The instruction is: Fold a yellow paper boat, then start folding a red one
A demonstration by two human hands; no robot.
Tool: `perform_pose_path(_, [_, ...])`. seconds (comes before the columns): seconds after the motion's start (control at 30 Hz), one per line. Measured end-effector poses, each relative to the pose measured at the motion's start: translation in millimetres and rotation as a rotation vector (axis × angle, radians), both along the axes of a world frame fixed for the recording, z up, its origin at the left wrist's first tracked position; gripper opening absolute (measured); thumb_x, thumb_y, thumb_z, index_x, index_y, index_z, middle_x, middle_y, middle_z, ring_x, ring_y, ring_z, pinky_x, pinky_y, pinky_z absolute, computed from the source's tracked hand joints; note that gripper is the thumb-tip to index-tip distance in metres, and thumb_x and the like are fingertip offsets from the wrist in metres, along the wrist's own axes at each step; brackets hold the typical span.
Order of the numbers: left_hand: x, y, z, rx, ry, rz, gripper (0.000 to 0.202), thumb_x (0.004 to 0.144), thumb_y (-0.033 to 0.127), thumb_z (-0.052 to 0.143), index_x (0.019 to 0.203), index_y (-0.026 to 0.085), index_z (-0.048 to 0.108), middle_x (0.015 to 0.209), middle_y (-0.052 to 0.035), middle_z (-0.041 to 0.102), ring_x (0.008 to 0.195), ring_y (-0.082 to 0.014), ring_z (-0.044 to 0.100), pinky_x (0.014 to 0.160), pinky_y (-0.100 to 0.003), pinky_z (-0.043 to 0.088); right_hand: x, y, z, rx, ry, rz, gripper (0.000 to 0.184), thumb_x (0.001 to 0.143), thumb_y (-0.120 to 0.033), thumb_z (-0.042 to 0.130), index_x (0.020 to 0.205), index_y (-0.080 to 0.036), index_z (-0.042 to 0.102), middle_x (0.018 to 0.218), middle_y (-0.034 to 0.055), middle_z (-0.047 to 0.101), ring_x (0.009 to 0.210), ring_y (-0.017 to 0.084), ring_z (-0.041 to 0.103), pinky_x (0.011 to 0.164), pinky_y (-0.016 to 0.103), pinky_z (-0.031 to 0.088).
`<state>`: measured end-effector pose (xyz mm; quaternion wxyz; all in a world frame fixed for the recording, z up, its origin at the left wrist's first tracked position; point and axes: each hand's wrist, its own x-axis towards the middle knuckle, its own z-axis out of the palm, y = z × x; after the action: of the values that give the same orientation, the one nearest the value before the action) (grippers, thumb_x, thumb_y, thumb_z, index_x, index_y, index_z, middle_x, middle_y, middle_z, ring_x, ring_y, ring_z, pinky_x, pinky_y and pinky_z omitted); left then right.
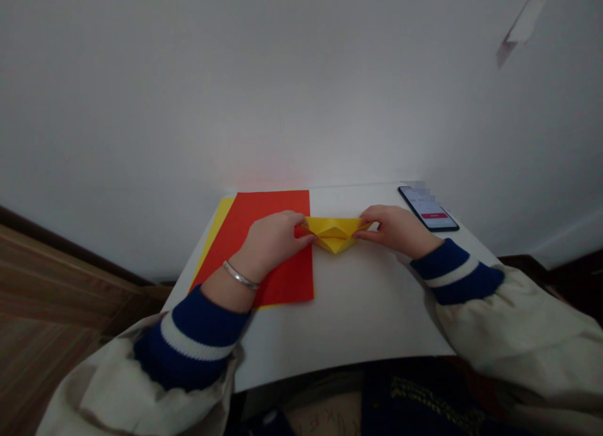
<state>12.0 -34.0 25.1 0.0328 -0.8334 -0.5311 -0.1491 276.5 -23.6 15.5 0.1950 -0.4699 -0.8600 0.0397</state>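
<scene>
A yellow folded paper (pixel 335 235), shaped something like a small boat with a pointed lower middle, is stretched between my two hands. My left hand (pixel 280 238) pinches its left end between thumb and fingers, and a silver bangle circles that wrist. At the opposite end, my right hand (pixel 389 227) grips the paper's right corner the same way. Beneath my left hand and forearm lies a red sheet of paper (pixel 282 272), with yellow paper (pixel 211 235) showing along its left side. My fingertips hide both ends of the folded paper.
Everything lies on a small white table (pixel 358 335) against a pale wall (pixel 282 84). A phone (pixel 426 208) with its screen lit rests at the table's back right. Wooden furniture (pixel 61 310) stands to the left. A paper strip (pixel 522 24) hangs on the wall at upper right.
</scene>
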Motion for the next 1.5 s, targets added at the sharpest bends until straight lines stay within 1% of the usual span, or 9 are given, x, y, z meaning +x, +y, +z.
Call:
perform_pose_path(0.27, [-5, 7, -12.5, 0.003, -0.028, 0.003, 0.017, 0.081, 0.036, 0.060, 0.087, 0.022, 0.067, 0.090, -0.0063, 0.069, 0.081, -0.0230, 0.064, 0.065, -0.030, 0.047, 13, 9, -9.1, -0.071, 0.049, 0.047, 0.010, 0.078, -0.031, 0.068, 0.084, -0.024, 0.073, 0.087, 0.0031, 0.071, 0.075, 0.018, 0.062, 0.067, 0.031, 0.046])
perform_pose_path(0.4, [-4, 4, -10.1, 0.014, -0.035, -0.033, 0.014, 0.082, 0.030, 0.059, 0.090, 0.022, 0.066, 0.092, -0.0063, 0.069, 0.083, -0.0228, 0.064, 0.067, -0.030, 0.047, 11, 7, -10.0, -0.101, 0.137, 0.050, 0.012, 0.077, -0.030, 0.068, 0.086, -0.023, 0.072, 0.087, 0.0038, 0.071, 0.073, 0.017, 0.062, 0.062, 0.029, 0.048])
perform_pose_path(0.63, [0, -4, -1.2, 0.021, 0.002, -0.073, 0.014, 0.083, 0.026, 0.058, 0.094, 0.021, 0.065, 0.096, -0.0058, 0.069, 0.086, -0.0228, 0.065, 0.068, -0.030, 0.048, 3, 1, -5.7, -0.184, 0.275, 0.266, 0.032, 0.082, -0.020, 0.058, 0.110, -0.030, 0.068, 0.125, 0.0035, 0.063, 0.097, 0.017, 0.064, 0.074, 0.031, 0.052])
perform_pose_path(0.73, [0, -3, -1.8, 0.007, -0.012, -0.052, 0.015, 0.082, 0.026, 0.059, 0.094, 0.021, 0.066, 0.097, -0.0064, 0.070, 0.086, -0.0233, 0.065, 0.070, -0.031, 0.049, 3, -1, -5.2, -0.197, 0.259, 0.287, 0.025, 0.083, -0.019, 0.057, 0.100, -0.029, 0.071, 0.130, 0.0033, 0.060, 0.100, 0.018, 0.064, 0.079, 0.034, 0.053])
perform_pose_path(0.93, [0, -1, -1.5, -0.009, -0.013, -0.044, 0.016, 0.082, 0.026, 0.059, 0.095, 0.021, 0.068, 0.096, -0.0064, 0.070, 0.087, -0.0240, 0.065, 0.072, -0.032, 0.050, 5, -2, -5.2, -0.063, 0.122, 0.199, 0.008, 0.079, -0.024, 0.064, 0.084, -0.025, 0.071, 0.124, 0.0045, 0.064, 0.106, 0.023, 0.063, 0.087, 0.040, 0.050])
perform_pose_path(1.1, [-1, -1, -1.9, 0.006, -0.008, -0.064, 0.016, 0.082, 0.028, 0.060, 0.095, 0.022, 0.069, 0.096, -0.0062, 0.070, 0.087, -0.0237, 0.065, 0.073, -0.033, 0.051, 5, -2, -5.1, -0.004, 0.078, 0.146, 0.026, 0.080, -0.031, 0.065, 0.105, -0.026, 0.068, 0.115, 0.0049, 0.068, 0.102, 0.023, 0.062, 0.087, 0.041, 0.049])
perform_pose_path(1.27, [-1, -2, -1.8, 0.003, -0.029, -0.081, 0.017, 0.082, 0.030, 0.062, 0.096, 0.022, 0.068, 0.096, -0.0063, 0.070, 0.088, -0.0233, 0.064, 0.074, -0.032, 0.050, 5, -1, -6.9, -0.036, 0.133, 0.166, 0.047, 0.084, -0.029, 0.060, 0.131, -0.027, 0.054, 0.116, 0.0065, 0.066, 0.091, 0.020, 0.062, 0.076, 0.036, 0.052])
perform_pose_path(1.37, [0, -2, -0.9, -0.001, -0.036, -0.071, 0.017, 0.083, 0.031, 0.061, 0.095, 0.022, 0.069, 0.095, -0.0060, 0.070, 0.086, -0.0227, 0.064, 0.072, -0.031, 0.050, 4, -2, -7.3, -0.068, 0.176, 0.205, 0.036, 0.088, -0.024, 0.052, 0.123, -0.026, 0.060, 0.118, 0.0050, 0.066, 0.091, 0.018, 0.063, 0.074, 0.032, 0.051])
perform_pose_path(1.5, [1, -1, 0.0, -0.018, -0.028, -0.042, 0.018, 0.084, 0.031, 0.059, 0.094, 0.021, 0.069, 0.094, -0.0062, 0.070, 0.085, -0.0224, 0.064, 0.071, -0.031, 0.048, 4, -1, -5.9, 0.002, 0.050, 0.122, 0.017, 0.085, -0.030, 0.060, 0.096, -0.023, 0.069, 0.101, 0.0050, 0.071, 0.088, 0.019, 0.063, 0.074, 0.032, 0.049])
